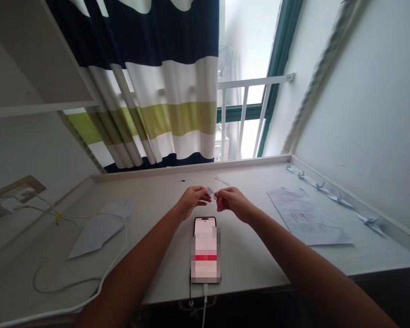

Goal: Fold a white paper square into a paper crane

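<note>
Both my hands are raised a little above the white desk [253,255], just beyond a phone [205,250] that lies flat with its screen lit. My left hand [190,200] and my right hand [231,200] each pinch one end of a small piece of white folded paper [211,192] held between them. The fingers of both hands are closed on it. The shape of the paper is too small to make out.
A large folded paper plane [99,228] lies at the left with a white cable [89,282] looping round it. A printed sheet [305,216] lies at the right. Several small paper cranes [338,198] line the right wall edge. Curtain [157,100] and window railing [249,114] stand behind.
</note>
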Demonstrator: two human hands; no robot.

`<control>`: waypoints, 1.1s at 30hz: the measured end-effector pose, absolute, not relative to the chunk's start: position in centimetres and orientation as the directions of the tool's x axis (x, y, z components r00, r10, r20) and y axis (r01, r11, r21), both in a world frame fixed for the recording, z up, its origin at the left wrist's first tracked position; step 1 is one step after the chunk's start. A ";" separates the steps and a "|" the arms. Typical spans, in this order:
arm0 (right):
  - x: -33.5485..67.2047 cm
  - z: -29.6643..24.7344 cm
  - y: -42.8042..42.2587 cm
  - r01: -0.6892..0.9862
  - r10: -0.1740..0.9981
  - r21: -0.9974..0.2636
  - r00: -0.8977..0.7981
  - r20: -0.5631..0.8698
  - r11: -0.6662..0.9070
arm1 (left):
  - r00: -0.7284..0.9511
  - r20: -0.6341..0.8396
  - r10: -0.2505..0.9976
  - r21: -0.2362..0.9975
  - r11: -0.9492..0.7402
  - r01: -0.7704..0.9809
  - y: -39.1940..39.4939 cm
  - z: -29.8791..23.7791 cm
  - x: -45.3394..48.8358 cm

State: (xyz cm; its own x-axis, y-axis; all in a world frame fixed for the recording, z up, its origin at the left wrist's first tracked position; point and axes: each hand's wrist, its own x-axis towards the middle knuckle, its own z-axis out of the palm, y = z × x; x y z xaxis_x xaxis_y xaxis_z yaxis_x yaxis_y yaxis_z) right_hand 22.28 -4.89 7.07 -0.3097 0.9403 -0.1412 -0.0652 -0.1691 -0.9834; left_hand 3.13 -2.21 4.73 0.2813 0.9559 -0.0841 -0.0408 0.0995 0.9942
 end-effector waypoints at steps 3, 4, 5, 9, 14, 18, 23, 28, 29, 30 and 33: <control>24.9 7.9 -5.5 -0.047 0.958 -0.985 -0.242 -0.151 -0.167 | 0.329 -0.080 0.941 0.996 0.090 -0.015 -1.4 6.1 5.5; 26.1 8.2 -5.7 -0.039 0.965 -0.986 -0.212 -0.151 -0.163 | 0.340 -0.081 0.937 0.996 0.087 -0.005 -1.1 6.7 6.6; 27.4 8.4 -6.0 -0.031 0.973 -0.987 -0.177 -0.149 -0.157 | 0.357 -0.086 0.930 0.996 0.086 0.016 -0.7 7.2 8.0; 33.7 8.7 -7.3 -0.007 0.991 -0.991 0.008 -0.134 -0.134 | 0.489 -0.082 0.868 0.994 0.034 0.107 1.0 8.8 15.1; 42.4 8.2 -8.5 0.044 0.957 -0.991 0.270 -0.107 -0.123 | 0.567 -0.098 0.818 0.986 0.001 0.169 3.2 8.6 26.3; 47.9 7.5 -7.3 0.095 0.899 -0.981 0.423 -0.116 -0.171 | 0.573 -0.120 0.810 0.972 -0.021 0.233 5.7 7.6 34.0; 51.6 5.7 -3.7 0.165 0.844 -0.934 0.499 -0.197 -0.316 | 0.554 -0.201 0.808 0.919 -0.040 0.392 9.5 6.4 39.8; 53.2 3.4 -0.4 0.247 0.773 -0.842 0.572 -0.273 -0.480 | 0.518 -0.273 0.811 0.851 -0.047 0.524 11.8 3.8 42.7; 53.4 3.1 0.0 0.262 0.760 -0.820 0.585 -0.284 -0.508 | 0.506 -0.280 0.815 0.839 -0.048 0.542 11.9 3.2 43.1; 53.6 2.8 0.4 0.277 0.747 -0.799 0.597 -0.293 -0.534 | 0.495 -0.286 0.820 0.829 -0.047 0.557 12.1 2.7 43.5; 53.7 2.3 1.1 0.312 0.723 -0.746 0.617 -0.312 -0.589 | 0.469 -0.272 0.840 0.818 -0.055 0.573 12.1 1.5 44.1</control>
